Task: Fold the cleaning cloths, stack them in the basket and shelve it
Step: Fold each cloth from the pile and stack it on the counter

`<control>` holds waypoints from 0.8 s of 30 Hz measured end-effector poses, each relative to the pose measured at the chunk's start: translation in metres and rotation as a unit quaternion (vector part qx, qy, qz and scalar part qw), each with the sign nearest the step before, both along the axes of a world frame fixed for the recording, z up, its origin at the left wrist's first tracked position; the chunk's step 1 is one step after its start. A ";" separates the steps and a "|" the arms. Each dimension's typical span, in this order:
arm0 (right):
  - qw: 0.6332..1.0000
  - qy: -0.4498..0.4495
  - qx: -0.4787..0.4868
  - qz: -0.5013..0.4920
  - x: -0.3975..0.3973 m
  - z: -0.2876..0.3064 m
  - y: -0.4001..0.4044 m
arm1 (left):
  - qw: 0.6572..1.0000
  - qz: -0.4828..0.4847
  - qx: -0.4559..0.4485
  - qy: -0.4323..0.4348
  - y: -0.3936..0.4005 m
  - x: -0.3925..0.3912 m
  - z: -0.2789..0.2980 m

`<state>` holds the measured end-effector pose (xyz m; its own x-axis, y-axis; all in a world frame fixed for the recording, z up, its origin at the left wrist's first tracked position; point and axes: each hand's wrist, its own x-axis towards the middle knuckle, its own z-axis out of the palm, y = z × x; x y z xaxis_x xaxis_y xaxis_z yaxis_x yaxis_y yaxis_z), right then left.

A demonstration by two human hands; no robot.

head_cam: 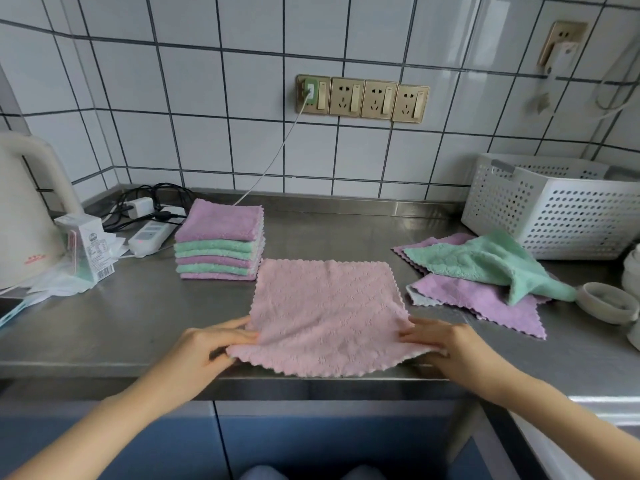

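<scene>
A white-tiled kitchen wall with dark grout backs a steel table [138, 317], and a row of brass-coloured sockets [362, 98] runs along the tiles.

The fingers [242, 336] of the left hand [204, 348] pinch the near left corner of a pink cloth [327, 313], and the right hand [446, 344] pinches the near right corner the same way. Both corners are lifted a little off the steel, while the far half lies flat. That looks like the start of a fold, with the near edge about to be carried over to the far one.

To the left sits a stack of folded cloths [220, 244], purple and green in layers with the edges squared up; it seems to be the finished pile, kept within reach. To the right an unfolded heap [485, 275], a green cloth draped over purple ones, lies just in front of the white perforated basket [554, 209], which stands against the wall. I cannot see whether anything lies in it.

At the far left stands a cream kettle [24, 209] with small red lettering too blurred to read. Beside it, a small carton [86, 247] carries a barcode and fine print I cannot make out. A power strip [152, 235] lies behind it, and a green plug [310, 91] fills the leftmost socket.
</scene>
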<state>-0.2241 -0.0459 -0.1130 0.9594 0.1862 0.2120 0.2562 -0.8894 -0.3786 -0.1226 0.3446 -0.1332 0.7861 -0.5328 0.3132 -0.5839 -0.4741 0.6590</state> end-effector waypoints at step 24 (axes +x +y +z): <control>0.925 -0.042 0.233 -0.298 0.100 -0.008 0.017 | 0.948 0.268 -0.150 0.087 -0.083 0.068 0.002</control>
<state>-0.1243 -0.0288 -0.1208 0.8392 -0.4998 0.2146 -0.1804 -0.6281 -0.7569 -0.0545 0.2614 -0.1313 0.9721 0.0514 0.2290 -0.1825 -0.4476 0.8754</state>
